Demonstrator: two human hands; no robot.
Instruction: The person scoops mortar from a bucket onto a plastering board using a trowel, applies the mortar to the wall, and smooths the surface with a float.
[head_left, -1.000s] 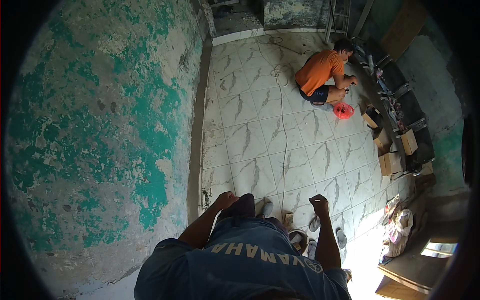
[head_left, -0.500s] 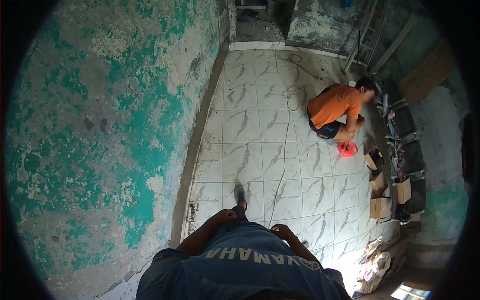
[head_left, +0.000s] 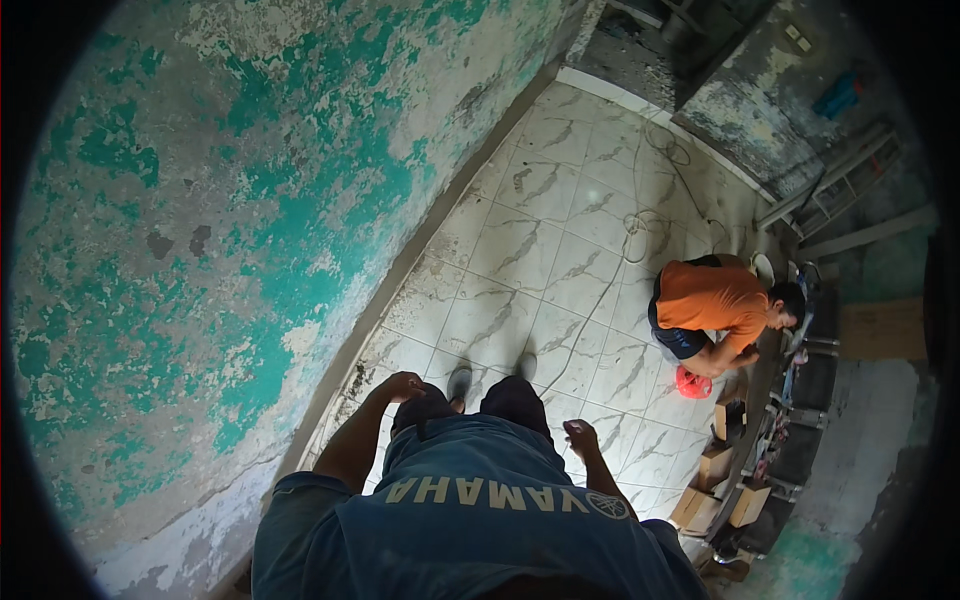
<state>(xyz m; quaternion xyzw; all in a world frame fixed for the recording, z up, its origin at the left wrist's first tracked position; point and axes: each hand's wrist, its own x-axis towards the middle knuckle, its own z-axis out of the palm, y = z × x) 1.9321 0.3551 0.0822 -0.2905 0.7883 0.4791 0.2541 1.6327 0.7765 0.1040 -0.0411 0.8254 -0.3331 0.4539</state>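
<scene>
My left hand [head_left: 403,387] hangs beside my left thigh, close to the peeling green and grey wall [head_left: 280,240]. Its fingers are curled in, and whatever they may hold is hidden. On the other side, my right hand [head_left: 581,438] is held over the tiled floor [head_left: 510,250] with fingers bent closed. A small pale spot shows at its fingertips, too small to name. Neither hand touches the wall or the floor. Both my shoes [head_left: 459,382] show below my dark trousers.
At the right a person in an orange shirt [head_left: 710,300] squats by a long rack [head_left: 775,430] of small goods. A red plastic bag [head_left: 692,382] and open cardboard boxes [head_left: 715,465] stand nearby. A thin cable [head_left: 590,315] trails across the tiles. A ladder [head_left: 850,180] leans at the far right.
My view has turned, so the room appears tilted and the squatting person lower and farther right. Both feet now show side by side. My hands have swung a little outward from my body.
</scene>
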